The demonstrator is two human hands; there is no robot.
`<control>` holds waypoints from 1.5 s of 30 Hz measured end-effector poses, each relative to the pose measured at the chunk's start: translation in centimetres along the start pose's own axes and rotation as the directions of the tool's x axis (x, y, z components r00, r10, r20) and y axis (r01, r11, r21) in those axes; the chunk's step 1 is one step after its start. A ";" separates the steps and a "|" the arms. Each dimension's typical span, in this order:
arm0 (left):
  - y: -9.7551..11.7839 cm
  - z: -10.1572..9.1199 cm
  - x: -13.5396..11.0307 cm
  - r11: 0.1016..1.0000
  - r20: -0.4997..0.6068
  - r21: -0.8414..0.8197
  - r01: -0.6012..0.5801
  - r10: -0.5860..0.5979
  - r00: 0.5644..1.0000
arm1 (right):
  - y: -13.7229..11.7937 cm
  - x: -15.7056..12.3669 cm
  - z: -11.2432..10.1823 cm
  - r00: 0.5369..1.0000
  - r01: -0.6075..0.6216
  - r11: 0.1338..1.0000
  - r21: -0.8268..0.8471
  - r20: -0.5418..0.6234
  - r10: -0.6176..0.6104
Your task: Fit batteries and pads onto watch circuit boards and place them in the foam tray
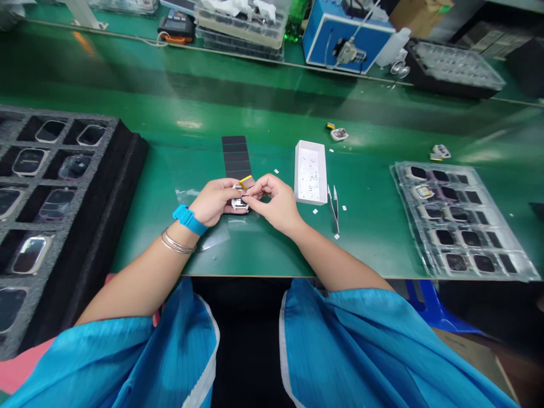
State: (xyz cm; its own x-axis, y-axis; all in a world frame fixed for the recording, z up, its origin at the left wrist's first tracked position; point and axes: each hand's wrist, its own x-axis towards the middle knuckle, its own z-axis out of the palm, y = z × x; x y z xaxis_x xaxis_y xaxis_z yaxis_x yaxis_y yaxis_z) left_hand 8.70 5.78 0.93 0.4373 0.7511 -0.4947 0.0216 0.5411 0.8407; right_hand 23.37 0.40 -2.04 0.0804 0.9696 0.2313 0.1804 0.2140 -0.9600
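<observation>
My left hand [215,201] grips a small silvery watch case [239,203] just above the green bench, near its front edge. A blue wrist strap and thin bangles circle that wrist. My right hand [274,201] meets it from the right, fingertips pinched at the case's top where a small yellow tab [245,181] sticks up. Whether the right fingers hold the tab or only touch the case is hard to tell. A strip of dark rectangular pads [236,157] lies just behind the hands.
A black foam tray [123,164] of watch screens fills the left. A small white box [310,172] and tweezers [334,207] lie right of the hands. A clear blister tray [505,226] of watch bodies lies far right. A blue machine [323,34] and stacked trays [238,25] stand behind.
</observation>
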 end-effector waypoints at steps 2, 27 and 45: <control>0.0 0.0 0.1 1.000 0.004 0.001 -0.001 0.001 1.000 | 0.1 0.0 0.0 1.000 0.005 1.000 0.007 0.005 -0.005; -0.1 -0.2 0.1 0.999 -0.028 0.008 -0.037 0.037 0.999 | 0.1 -0.1 0.2 1.000 0.003 1.000 -0.009 0.005 -0.003; -0.4 -0.2 0.1 0.997 0.005 -0.059 -0.046 0.046 0.999 | 0.7 0.7 -1.2 0.998 0.020 0.977 -0.211 -0.046 -0.031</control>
State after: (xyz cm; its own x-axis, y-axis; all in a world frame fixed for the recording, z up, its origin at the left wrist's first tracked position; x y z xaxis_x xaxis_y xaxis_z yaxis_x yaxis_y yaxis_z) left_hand 8.54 5.72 0.46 0.4422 0.7732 -0.4544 -0.0511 0.5276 0.8480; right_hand 24.76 1.11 -2.38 0.1196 0.9561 0.2674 0.3846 0.2037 -0.9003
